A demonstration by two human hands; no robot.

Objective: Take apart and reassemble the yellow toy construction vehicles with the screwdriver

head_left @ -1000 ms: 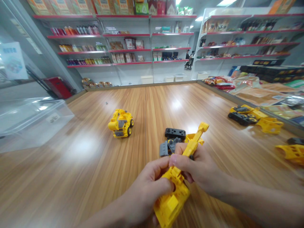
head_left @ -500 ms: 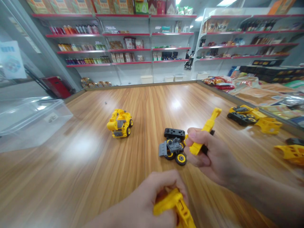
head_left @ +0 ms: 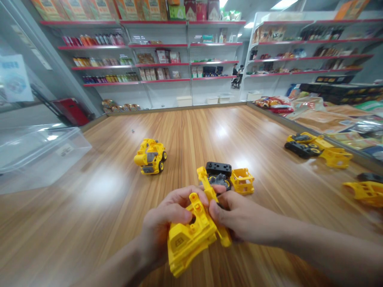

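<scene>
My left hand [head_left: 167, 215] grips a yellow toy truck body [head_left: 191, 239], thumb pressed over a hole in it. In my right hand [head_left: 236, 215] is a long yellow toy digger arm [head_left: 208, 185], held against the body's right side; whether the two parts are joined I cannot tell. Just beyond my hands lie a black track piece [head_left: 219, 168], a grey and black wheeled chassis [head_left: 220, 181] partly hidden by my fingers, and a yellow cab frame [head_left: 243, 181]. Farther left stands a yellow toy truck [head_left: 150, 156] on its wheels.
More yellow and black toy parts [head_left: 318, 149] lie at the right, with another yellow piece [head_left: 363, 191] nearer. A clear plastic bin [head_left: 44, 155] sits at the left edge. Packaged goods [head_left: 326, 113] border the wooden table [head_left: 113, 231] on the right; stocked shelves rise behind.
My right hand has brought the digger arm left and down to the truck body. My left hand has raised and turned the body into fuller view. The cab frame is now uncovered.
</scene>
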